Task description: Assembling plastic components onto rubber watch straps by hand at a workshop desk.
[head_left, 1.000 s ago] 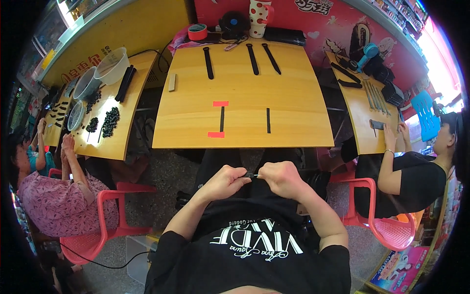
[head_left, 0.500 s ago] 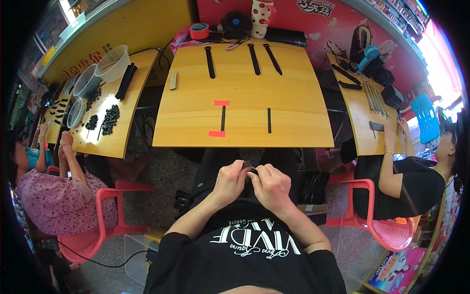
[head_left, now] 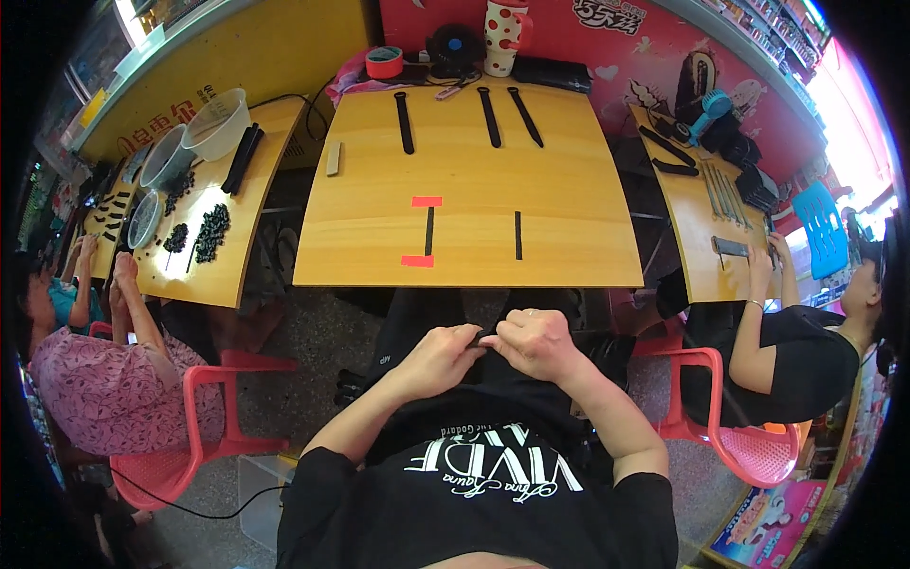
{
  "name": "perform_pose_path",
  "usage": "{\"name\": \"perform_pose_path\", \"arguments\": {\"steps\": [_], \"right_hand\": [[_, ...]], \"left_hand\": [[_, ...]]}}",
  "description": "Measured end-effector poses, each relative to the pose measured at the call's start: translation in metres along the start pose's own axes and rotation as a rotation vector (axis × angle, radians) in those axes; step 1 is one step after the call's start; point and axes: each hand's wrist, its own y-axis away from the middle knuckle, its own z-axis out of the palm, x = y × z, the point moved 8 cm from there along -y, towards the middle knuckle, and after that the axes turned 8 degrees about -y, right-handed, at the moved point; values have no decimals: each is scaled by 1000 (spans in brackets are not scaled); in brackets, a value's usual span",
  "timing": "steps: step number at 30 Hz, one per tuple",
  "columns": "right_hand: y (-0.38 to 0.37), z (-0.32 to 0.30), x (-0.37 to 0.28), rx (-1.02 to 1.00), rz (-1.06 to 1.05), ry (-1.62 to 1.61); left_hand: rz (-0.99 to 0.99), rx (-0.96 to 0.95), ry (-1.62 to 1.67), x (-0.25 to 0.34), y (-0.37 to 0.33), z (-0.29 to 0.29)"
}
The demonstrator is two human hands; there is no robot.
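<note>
Both hands meet over the lap, just below the near edge of the wooden table (head_left: 569,256). The left hand (head_left: 438,358) and the right hand (head_left: 536,343) are curled, fingertips pinching a small black strip (head_left: 485,338) that sits between them, mostly hidden by the fingers. On the table lie a short black strap (head_left: 518,235) and another black strap (head_left: 428,230) between two red tape marks (head_left: 426,201).

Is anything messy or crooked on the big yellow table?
Mostly tidy. On the yellow table, two of the three long black strips lean: the middle one slightly, the right one clearly aslant, while the left one lies nearly straight. Nothing looks spilled or broken there.
</note>
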Motion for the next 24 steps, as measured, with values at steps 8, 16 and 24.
{"name": "perform_pose_path", "arguments": {"steps": [8,16,24], "right_hand": [[2,3,0,49,46,-12],[5,13,-22,228,228,341],[3,1,-9,286,211,140]], "left_hand": [[-412,-352,1322,-27,1,46],[-438,68,1512,-34,-4,48],[-363,-10,1586,-30,-7,37]]}}
